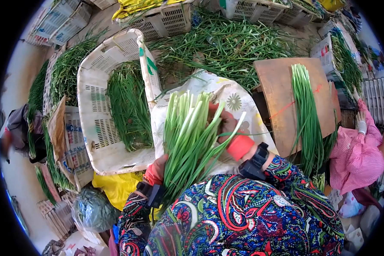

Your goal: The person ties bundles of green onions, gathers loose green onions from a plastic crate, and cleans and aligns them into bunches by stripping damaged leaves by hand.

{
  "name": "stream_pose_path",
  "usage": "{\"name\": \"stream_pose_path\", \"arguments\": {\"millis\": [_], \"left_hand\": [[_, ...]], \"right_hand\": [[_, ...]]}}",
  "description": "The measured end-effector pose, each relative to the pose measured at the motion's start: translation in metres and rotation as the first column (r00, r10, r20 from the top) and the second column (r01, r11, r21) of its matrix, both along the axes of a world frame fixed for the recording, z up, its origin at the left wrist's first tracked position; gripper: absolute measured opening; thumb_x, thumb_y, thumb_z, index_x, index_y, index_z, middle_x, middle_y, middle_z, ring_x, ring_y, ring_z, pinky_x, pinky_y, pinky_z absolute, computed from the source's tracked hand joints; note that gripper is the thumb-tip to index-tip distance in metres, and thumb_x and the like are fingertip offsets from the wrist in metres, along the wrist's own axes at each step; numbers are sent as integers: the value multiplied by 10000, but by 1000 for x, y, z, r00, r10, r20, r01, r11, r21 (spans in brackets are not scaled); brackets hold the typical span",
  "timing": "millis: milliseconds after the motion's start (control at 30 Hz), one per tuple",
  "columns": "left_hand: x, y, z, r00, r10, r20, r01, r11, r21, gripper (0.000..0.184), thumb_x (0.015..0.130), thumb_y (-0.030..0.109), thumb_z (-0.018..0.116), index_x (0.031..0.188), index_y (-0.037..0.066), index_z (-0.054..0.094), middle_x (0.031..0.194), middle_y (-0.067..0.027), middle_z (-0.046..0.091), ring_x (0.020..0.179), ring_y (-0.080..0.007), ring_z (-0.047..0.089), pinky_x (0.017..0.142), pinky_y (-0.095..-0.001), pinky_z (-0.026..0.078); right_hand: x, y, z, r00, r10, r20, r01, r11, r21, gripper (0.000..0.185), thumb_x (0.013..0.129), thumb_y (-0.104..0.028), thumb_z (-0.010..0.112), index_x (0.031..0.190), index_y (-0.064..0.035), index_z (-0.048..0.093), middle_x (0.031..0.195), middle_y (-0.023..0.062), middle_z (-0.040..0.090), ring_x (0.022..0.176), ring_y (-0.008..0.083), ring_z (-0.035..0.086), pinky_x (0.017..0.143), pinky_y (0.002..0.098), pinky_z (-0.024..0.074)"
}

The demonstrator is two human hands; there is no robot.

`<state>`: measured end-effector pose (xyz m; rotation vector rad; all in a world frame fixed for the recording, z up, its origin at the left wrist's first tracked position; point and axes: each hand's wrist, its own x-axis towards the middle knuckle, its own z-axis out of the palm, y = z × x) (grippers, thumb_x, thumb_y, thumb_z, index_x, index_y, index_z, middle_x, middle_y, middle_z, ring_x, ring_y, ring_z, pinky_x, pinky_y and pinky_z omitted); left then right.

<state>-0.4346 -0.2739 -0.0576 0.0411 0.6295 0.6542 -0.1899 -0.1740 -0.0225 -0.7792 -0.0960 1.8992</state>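
Note:
A thick bunch of garlic chives (187, 136) is in front of my body, white stem ends pointing away and green leaves toward me. My left hand (158, 165) is closed round its lower left side, with most of the fingers hidden behind the leaves. Against the right side of the stems, my right hand (227, 123) has curled fingers, partly covered by the chives. One loose stalk sticks out to the right below that hand. Beneath the bunch, a pale flowered cloth (166, 109) covers my lap.
To the left, a tilted white plastic crate (89, 123) contains more chives. A neat bundle (305, 102) lies on a brown board (273, 85) at right. Loose greens (226, 42) cover the floor ahead. A person in a pink checked top (356, 155) is at far right.

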Motion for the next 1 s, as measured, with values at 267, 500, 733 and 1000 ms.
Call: {"name": "stream_pose_path", "arguments": {"millis": [267, 500, 733, 1000], "left_hand": [[-1, -13, -28, 959, 63, 275, -29, 992, -126, 660, 788, 473, 553, 1279, 62, 396, 1206, -139, 503, 1059, -280, 514, 924, -406, 410], [25, -9, -8, 961, 106, 254, -87, 993, -85, 659, 792, 473, 546, 1281, 60, 392, 1208, -144, 499, 1065, -283, 510, 929, -410, 405], [31, -12, 8, 974, 103, 200, -97, 994, -40, 659, 795, 473, 540, 1283, 57, 388, 1210, -149, 496, 1070, -285, 505, 933, -414, 401], [35, -17, 27, 987, 83, 139, -85, 996, 4, 658, 800, 472, 532, 1286, 54, 384, 1213, -155, 491, 1077, -287, 501, 939, -419, 397]], "right_hand": [[-20, 29, 14, 955, 69, -289, -58, 997, 47, 345, 889, -305, 446, 1067, -28, 549, 983, 97, 610, 897, 223, 588, 823, 359, 468], [52, 25, 15, 925, 306, -224, -348, 919, -185, 549, 843, -495, 435, 1175, -62, 494, 1140, 101, 543, 1011, 229, 538, 855, 364, 434], [77, -12, 56, 713, 700, 41, -699, 714, -46, 550, 850, -472, 438, 1255, -99, 448, 1162, 24, 542, 997, 134, 541, 766, 271, 451], [72, 16, 93, 256, 744, 617, -880, 444, -170, 366, 788, -392, 536, 914, -60, 622, 827, 29, 648, 621, 107, 600, 519, 199, 374]]}}
